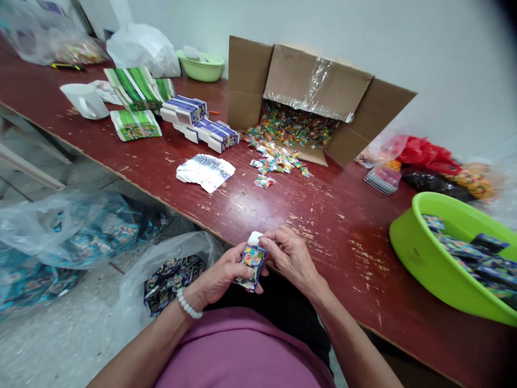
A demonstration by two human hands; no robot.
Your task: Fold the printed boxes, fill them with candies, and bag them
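My left hand [230, 267] is wrapped round a small dark printed box [253, 260], held upright above my lap at the table's front edge. A white flap stands up at the top of the box. Thumb and fingertips of my right hand [286, 250] are pinched together at that flap; whether anything else is between them is hidden. Beyond my hands, a fanned stack of flat, silvery-white cartons [205, 171] lies on the red table [323, 231]. A few wrapped candies [264, 181] lie near it, in front of a bigger candy pile [278, 159].
An open cardboard box [315, 81] on its side spills candies. Bundled purple cartons [218, 134], green cartons [135, 89] and a white mug [85, 101] stand left. A green tub [428, 258] of filled boxes is right. A plastic bag [135, 291] of dark packs sits below left.
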